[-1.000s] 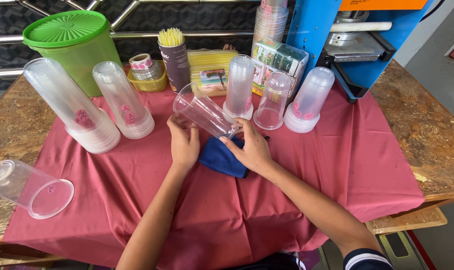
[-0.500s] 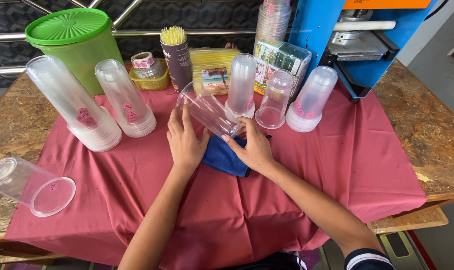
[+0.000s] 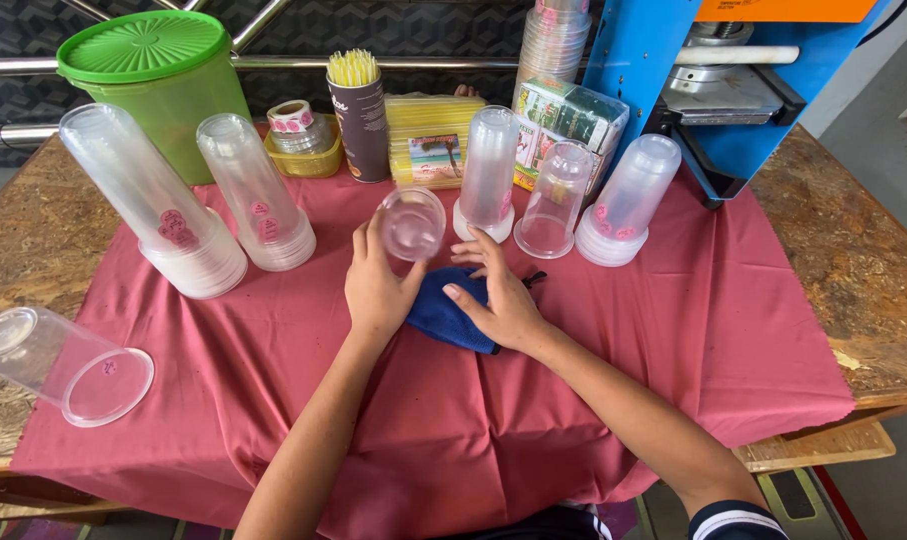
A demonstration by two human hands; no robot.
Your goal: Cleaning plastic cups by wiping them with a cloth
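Two hands: left hand (image 3: 376,285) grips a clear plastic cup (image 3: 411,222), right hand (image 3: 501,295) lies open-fingered on blue cloth (image 3: 443,315).

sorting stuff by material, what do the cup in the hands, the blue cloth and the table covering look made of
Cup: looks like thin clear plastic, glossy; the cloth shows through it. Blue cloth: soft matte fabric, possibly microfibre, bunched under the right hand. Table covering: dull red woven-looking cloth, creased and draped over the edge.

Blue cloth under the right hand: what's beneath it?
The folded blue cloth lies on the red tablecloth; only that fabric shows around it. The right hand covers its right part, the left hand its left edge, so anything under there is hidden.
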